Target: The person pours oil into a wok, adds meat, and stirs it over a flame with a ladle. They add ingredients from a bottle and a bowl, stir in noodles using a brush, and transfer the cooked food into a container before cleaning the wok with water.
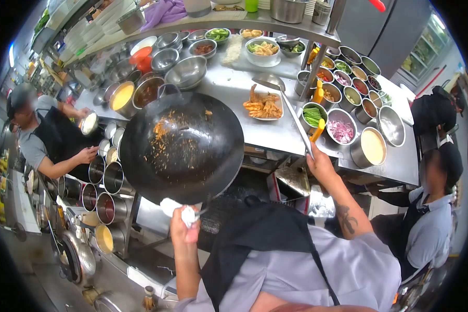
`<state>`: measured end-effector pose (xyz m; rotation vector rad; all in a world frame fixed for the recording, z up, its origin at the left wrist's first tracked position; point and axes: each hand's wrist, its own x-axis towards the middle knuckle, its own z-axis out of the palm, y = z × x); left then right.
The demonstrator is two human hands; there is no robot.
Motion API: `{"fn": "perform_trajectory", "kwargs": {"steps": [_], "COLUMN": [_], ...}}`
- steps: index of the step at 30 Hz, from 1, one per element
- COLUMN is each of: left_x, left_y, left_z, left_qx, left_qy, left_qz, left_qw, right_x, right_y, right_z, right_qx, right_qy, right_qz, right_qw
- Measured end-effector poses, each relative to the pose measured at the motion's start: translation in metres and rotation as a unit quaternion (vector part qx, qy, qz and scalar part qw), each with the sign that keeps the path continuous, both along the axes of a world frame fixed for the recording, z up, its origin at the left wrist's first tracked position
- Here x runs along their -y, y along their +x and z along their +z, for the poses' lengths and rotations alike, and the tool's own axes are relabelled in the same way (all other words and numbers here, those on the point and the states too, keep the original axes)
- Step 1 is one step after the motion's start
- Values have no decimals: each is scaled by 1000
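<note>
My left hand is closed around a white cloth at the handle of a black wok. The wok is held up and tilted, and orange-brown crumbs cling to its inside. A long metal ladle is gripped in my right hand. Its bowl rests near the back of the steel counter, just beyond a white tray of golden-brown fried pieces. Right of the ladle stand a pot of chopped greens and a bowl of sliced red onion.
A steel counter carries many ingredient bowls. A pot of creamy yellow liquid stands at its right corner. Several metal pots sit low on the left. One co-worker holds a bowl at left; another stands at right.
</note>
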<state>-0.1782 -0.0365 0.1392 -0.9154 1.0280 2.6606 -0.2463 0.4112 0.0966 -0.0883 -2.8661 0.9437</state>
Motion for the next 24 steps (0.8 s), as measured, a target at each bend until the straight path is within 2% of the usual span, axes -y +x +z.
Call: {"fn": "perform_trajectory", "kwargs": {"steps": [2,3,4,5,6,7,9,11,14,16,19,21,23,24], "left_x": [-10,-14,-22,-4,-5,-21,-31,-37,-50,-52,-55,-57,-59,-61], "left_y": [11,5,-17,-36,-58,-72,-82,-89,-100,-112,-115,-117,-119,-121], "left_z": [23,26,18,-13,2,21,23,25,24,26,25,23,23,23], "left_qx": [16,-36,5,-24,-53,-52,-45,-50,-79,-85,-74,-76,-69,-67], "left_qy": [-33,-17,-6,-4,-85,-74,-82,-74,-33,-13,-30,-48,-44,-42], "left_qz": [22,29,142,105,-40,-15,-12,-16,-26,-26,-20,-24,-25,-26], "left_qw": [999,999,990,994,994,996,996,996,996,996,997,996,996,997], "right_x": [-16,-17,-15,-7,4,15,51,91,87,28,-53,-27,1,20], "right_y": [12,13,4,-11,-28,-52,-95,-129,-127,-89,-72,-90,-131,-159], "right_z": [10,20,28,37,46,60,77,86,61,32,51,97,88,61], "right_qx": [-49,-89,-133,-119,-98,-88,-125,-140,-88,-57,-44,-57,-106,-163], "right_qy": [14,27,4,3,-15,-27,19,-17,-5,87,255,284,268,222], "right_qz": [34,66,106,115,138,156,217,277,330,308,277,253,251,253], "right_qw": [998,993,985,986,985,983,968,951,940,946,925,923,924,927]}}
